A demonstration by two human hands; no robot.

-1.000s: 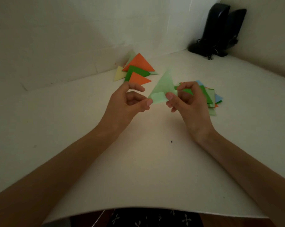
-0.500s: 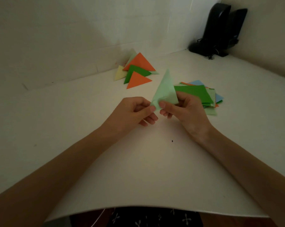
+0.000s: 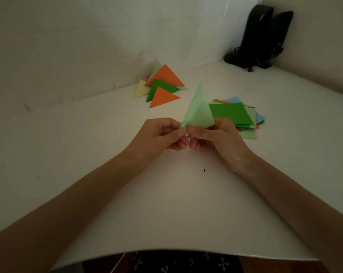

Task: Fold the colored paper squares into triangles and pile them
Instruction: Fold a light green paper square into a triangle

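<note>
Pale green folded paper triangle (image 3: 198, 112), upright above the white desk (image 3: 111, 150): fingers of left hand (image 3: 158, 134) and right hand (image 3: 218, 137) curled, pinching its near edge — light, limp, easily creased; probably best gripped along the fold.

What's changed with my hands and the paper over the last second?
Both hands sank slightly and drew together; the left hand now pinches the light green triangle at its lower corner beside the right hand, which kept its hold. Its loose bottom flap is flattened. The triangle pile and square stack stayed put.
</note>
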